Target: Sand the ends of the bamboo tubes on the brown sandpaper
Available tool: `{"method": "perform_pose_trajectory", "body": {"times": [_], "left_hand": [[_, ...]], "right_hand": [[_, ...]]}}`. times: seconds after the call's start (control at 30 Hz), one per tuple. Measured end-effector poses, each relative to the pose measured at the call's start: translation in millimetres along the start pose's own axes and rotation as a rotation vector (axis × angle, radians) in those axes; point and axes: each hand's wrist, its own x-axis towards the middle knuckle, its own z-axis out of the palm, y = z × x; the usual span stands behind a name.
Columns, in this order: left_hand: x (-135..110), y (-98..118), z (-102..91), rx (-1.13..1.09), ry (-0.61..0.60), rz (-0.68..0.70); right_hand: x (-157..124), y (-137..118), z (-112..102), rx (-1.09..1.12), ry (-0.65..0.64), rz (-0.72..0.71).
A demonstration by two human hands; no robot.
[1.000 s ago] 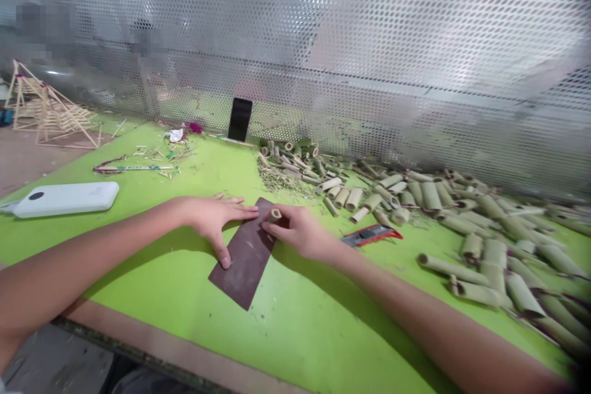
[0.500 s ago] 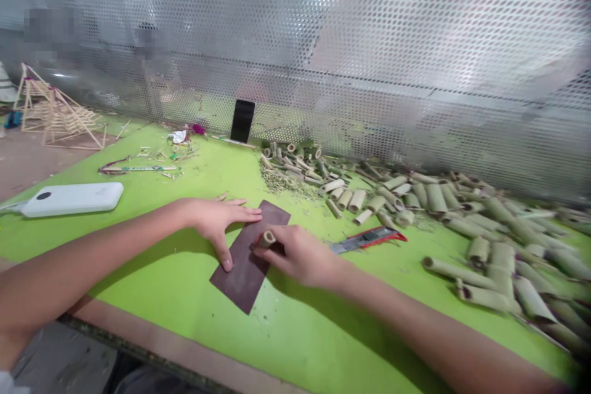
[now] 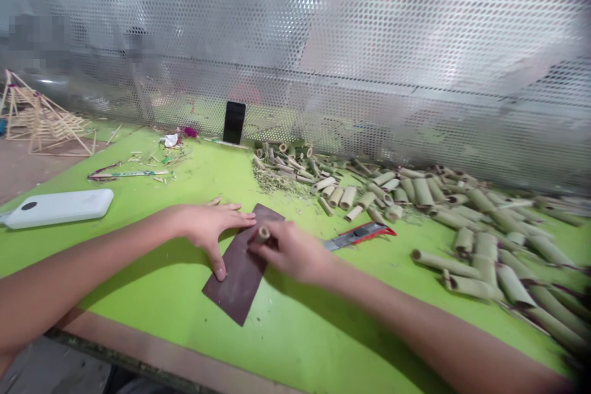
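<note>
left hand [image 3: 210,231] lies flat and spread, pinning the sandpaper sheet [image 3: 237,277]; right hand [image 3: 289,252] pinches a bamboo piece [image 3: 263,234], seemingly end-down on it; a loose pinch could drag skin across the grit

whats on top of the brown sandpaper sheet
The left hand presses the sandpaper sheet near its left edge; the right hand holds a short bamboo piece on it. Their contact is hidden.

bamboo pile [image 3: 462,209] right, bare mat [image 3: 152,277] left

A white power bank [image 3: 58,207] lies at nine o'clock, a phone [image 3: 234,123] stands at twelve, bamboo tubes [image 3: 422,192] pile at three.
</note>
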Motion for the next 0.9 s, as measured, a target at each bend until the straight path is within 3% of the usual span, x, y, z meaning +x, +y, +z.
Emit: {"method": "perform_pose_trajectory", "body": {"times": [0.07, 0.2, 0.37, 0.5, 0.63, 0.77, 0.9], "left_hand": [[-0.2, 0.4, 0.1, -0.007, 0.003, 0.013], [-0.5, 0.8, -0.5, -0.008, 0.002, 0.024], [-1.1, 1.2, -0.4, -0.011, -0.007, 0.023], [-1.5, 1.4, -1.1, -0.011, -0.016, 0.023], [-2.0, 2.6, -2.2, -0.020, -0.017, 0.026], [-1.4, 3.1, -2.7, -0.014, -0.024, 0.029], [0.0, 1.5, -1.7, -0.019, -0.025, 0.044]], "right_hand": [[0.0, 0.7, 0.7, 0.016, -0.051, -0.058], [1.3, 3.4, -0.1, -0.077, 0.078, 0.109], [-0.1, -0.1, -3.3, 0.025, -0.075, -0.073], [-0.5, -2.1, -4.5, -0.071, 0.048, 0.095], [-1.1, -3.7, -0.1, 0.065, -0.101, -0.109], [5.3, 0.8, 1.4, -0.037, 0.095, 0.105], [5.2, 2.9, 0.6, 0.004, -0.019, 0.014]]}}
